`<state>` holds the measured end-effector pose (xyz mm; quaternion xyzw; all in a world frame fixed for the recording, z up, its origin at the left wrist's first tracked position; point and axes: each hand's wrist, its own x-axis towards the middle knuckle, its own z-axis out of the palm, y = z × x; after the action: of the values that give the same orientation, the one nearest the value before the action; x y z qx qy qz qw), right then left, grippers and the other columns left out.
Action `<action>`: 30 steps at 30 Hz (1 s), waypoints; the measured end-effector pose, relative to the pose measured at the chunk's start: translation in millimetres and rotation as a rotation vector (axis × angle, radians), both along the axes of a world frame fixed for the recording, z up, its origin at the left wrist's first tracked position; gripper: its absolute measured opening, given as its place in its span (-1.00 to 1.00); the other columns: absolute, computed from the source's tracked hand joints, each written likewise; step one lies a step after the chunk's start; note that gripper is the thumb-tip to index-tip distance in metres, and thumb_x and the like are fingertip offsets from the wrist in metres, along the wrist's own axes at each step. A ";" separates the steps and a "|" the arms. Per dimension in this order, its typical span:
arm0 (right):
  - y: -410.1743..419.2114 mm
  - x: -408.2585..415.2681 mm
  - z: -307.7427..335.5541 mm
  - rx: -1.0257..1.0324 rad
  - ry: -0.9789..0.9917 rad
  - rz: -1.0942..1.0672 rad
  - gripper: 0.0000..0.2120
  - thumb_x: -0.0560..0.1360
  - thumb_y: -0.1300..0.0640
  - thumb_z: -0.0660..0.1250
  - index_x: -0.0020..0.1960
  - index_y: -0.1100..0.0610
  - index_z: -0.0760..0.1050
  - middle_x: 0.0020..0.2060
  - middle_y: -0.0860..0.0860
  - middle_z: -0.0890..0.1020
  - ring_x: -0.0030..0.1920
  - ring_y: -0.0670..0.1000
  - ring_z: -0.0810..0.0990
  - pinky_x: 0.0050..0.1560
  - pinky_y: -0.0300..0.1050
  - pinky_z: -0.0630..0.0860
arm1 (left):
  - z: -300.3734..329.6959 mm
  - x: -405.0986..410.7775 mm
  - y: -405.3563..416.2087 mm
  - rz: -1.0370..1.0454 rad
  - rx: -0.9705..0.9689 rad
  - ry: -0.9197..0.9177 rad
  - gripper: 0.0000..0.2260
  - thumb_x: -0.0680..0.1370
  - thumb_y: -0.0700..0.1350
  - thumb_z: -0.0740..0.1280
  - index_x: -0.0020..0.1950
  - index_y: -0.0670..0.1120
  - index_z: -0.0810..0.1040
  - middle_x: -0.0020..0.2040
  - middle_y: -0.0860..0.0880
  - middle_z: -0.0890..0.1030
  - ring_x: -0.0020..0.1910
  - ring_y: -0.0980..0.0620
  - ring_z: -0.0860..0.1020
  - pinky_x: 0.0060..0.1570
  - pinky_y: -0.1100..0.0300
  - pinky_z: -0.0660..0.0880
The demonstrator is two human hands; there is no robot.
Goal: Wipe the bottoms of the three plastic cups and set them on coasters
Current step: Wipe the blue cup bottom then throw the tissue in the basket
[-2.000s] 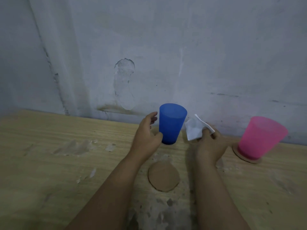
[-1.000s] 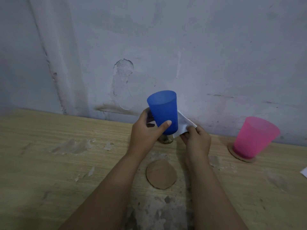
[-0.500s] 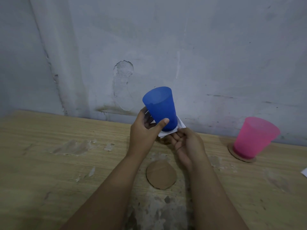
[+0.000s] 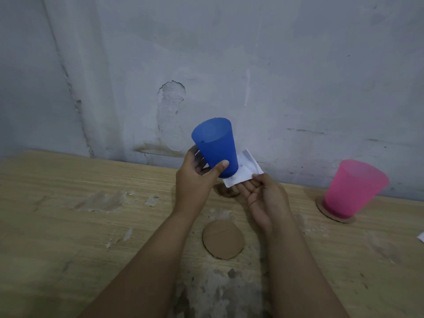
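The left hand (image 4: 192, 180) grips the blue cup (image 4: 216, 148), thumb across its front and fingers curled behind, holding it tilted above the counter (image 4: 68, 226). Under the cup's base, a white wipe (image 4: 245, 169) lies on the straight fingers (image 4: 246, 189) of the right hand (image 4: 263, 198), palm up. A bare coaster (image 4: 223, 239) lies on the counter below the cup; another (image 4: 226, 191) shows partly between the hands. Right of the cup, the pink cup (image 4: 353, 188) stands on a third coaster (image 4: 332, 216).
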<state>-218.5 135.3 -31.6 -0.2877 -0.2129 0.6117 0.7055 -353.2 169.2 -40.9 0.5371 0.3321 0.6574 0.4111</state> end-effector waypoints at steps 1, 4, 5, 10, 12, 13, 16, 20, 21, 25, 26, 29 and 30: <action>0.3 0.2 0.8 0.016 -0.009 -0.006 -0.73 0.51 0.39 0.08 0.15 0.39 0.43 0.00 0.32 0.64 0.01 0.19 0.66 -0.10 -0.03 0.64 | 0.1 -0.2 0.0 0.004 -0.003 0.004 -0.54 0.38 -0.15 0.52 0.18 0.14 0.44 0.01 0.28 0.59 0.02 0.32 0.58 -0.12 0.47 0.48; 0.0 -5.8 1.0 0.036 -0.069 0.007 -0.72 0.53 0.38 0.06 0.17 0.35 0.44 0.01 0.28 0.66 0.03 0.16 0.66 -0.09 -0.06 0.64 | 0.9 2.3 -2.1 -0.002 0.000 0.030 -0.50 0.36 -0.11 0.53 0.24 0.05 0.44 0.03 0.24 0.59 0.04 0.30 0.58 -0.11 0.45 0.49; -0.2 -8.2 0.5 0.035 -0.083 0.014 -0.73 0.54 0.37 0.06 0.16 0.34 0.44 0.00 0.26 0.66 0.02 0.15 0.67 -0.12 -0.08 0.64 | 1.1 3.3 -3.1 -0.010 0.001 0.031 -0.48 0.36 -0.10 0.53 0.27 0.02 0.44 0.05 0.22 0.59 0.05 0.29 0.59 -0.10 0.44 0.49; -0.5 -13.2 0.5 0.033 -0.089 0.042 -0.73 0.55 0.35 0.05 0.13 0.29 0.47 -0.07 0.23 0.69 -0.06 0.12 0.69 -0.25 -0.11 0.62 | 3.1 4.4 -5.9 -0.023 -0.013 0.000 -0.51 0.36 -0.07 0.52 0.24 0.06 0.44 0.09 0.17 0.59 0.06 0.22 0.60 -0.08 0.39 0.52; 1.1 -13.8 0.1 0.016 -0.075 0.031 -0.73 0.54 0.37 0.03 0.13 0.31 0.45 -0.11 0.22 0.69 -0.11 0.11 0.70 -0.28 -0.11 0.62 | 3.8 5.1 -6.5 -0.022 -0.020 -0.024 -0.54 0.37 -0.09 0.51 0.22 0.07 0.45 0.08 0.15 0.60 0.06 0.22 0.60 -0.10 0.39 0.52; 1.9 -14.4 -0.4 0.009 -0.087 0.028 -0.73 0.54 0.38 0.03 0.12 0.30 0.46 -0.13 0.21 0.69 -0.13 0.10 0.70 -0.28 -0.12 0.62 | 4.0 6.2 -6.9 -0.021 -0.019 -0.034 -0.54 0.38 -0.11 0.51 0.23 0.04 0.45 0.09 0.14 0.60 0.06 0.22 0.60 -0.10 0.39 0.52; 2.5 -17.2 -1.9 0.004 -0.128 0.054 -0.72 0.53 0.37 0.05 0.12 0.29 0.48 -0.11 0.18 0.70 -0.10 0.08 0.69 -0.20 -0.10 0.64 | 4.2 9.5 -7.6 -0.020 -0.016 -0.063 -0.53 0.41 -0.16 0.49 0.28 -0.07 0.44 0.11 0.09 0.61 0.07 0.19 0.61 -0.06 0.36 0.53; 2.2 -20.4 -2.9 -0.006 -0.106 0.100 -0.73 0.51 0.39 0.07 0.08 0.34 0.49 -0.01 0.24 0.67 0.02 0.14 0.67 0.02 -0.03 0.62 | 5.2 9.2 -5.9 -0.004 -0.006 -0.081 -0.50 0.42 -0.16 0.48 0.32 -0.12 0.41 0.16 -0.01 0.60 0.11 0.12 0.60 0.05 0.21 0.56; 1.9 -20.1 -3.1 -0.014 -0.111 0.103 -0.73 0.50 0.38 0.06 0.07 0.33 0.49 -0.03 0.24 0.68 0.00 0.14 0.67 -0.01 -0.03 0.63 | 5.0 8.5 -5.6 -0.001 -0.006 -0.082 -0.50 0.42 -0.16 0.48 0.32 -0.11 0.41 0.17 0.00 0.60 0.11 0.13 0.60 0.05 0.22 0.56; 1.1 -15.2 -3.2 -0.053 -0.163 0.084 -0.75 0.49 0.36 0.08 0.04 0.32 0.51 -0.03 0.24 0.67 -0.03 0.13 0.68 -0.05 -0.03 0.64 | 4.6 4.8 -3.4 0.035 -0.005 -0.066 -0.49 0.41 -0.14 0.49 0.31 -0.06 0.41 0.14 0.10 0.59 0.08 0.21 0.59 -0.03 0.34 0.53; 1.0 -13.9 -3.1 -0.057 -0.159 0.080 -0.75 0.49 0.36 0.09 0.03 0.33 0.52 -0.03 0.24 0.68 -0.04 0.12 0.68 -0.09 -0.05 0.64 | 4.7 3.9 -2.9 0.043 -0.006 -0.064 -0.49 0.41 -0.13 0.49 0.31 -0.07 0.41 0.14 0.10 0.59 0.08 0.22 0.59 -0.03 0.35 0.53; 1.4 -10.7 -3.1 -0.082 -0.116 0.033 -0.79 0.48 0.38 0.11 -0.04 0.35 0.51 -0.08 0.25 0.67 -0.12 0.11 0.69 -0.14 -0.04 0.65 | 5.1 1.9 -2.0 0.068 -0.010 -0.082 -0.46 0.40 -0.11 0.50 0.33 -0.10 0.41 0.13 0.08 0.60 0.07 0.21 0.60 -0.05 0.37 0.52; 2.2 -9.6 -3.6 -0.095 -0.108 0.001 -0.81 0.47 0.38 0.11 -0.09 0.33 0.51 -0.11 0.24 0.66 -0.16 0.10 0.69 -0.12 -0.03 0.65 | 5.3 1.8 -2.0 0.078 -0.010 -0.090 -0.46 0.40 -0.11 0.50 0.33 -0.10 0.42 0.12 0.08 0.60 0.06 0.20 0.61 -0.06 0.38 0.52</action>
<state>-228.1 137.5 -35.2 -0.3532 -0.2215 0.6052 0.6782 -351.4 167.2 -35.5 0.4917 0.3370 0.6948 0.4025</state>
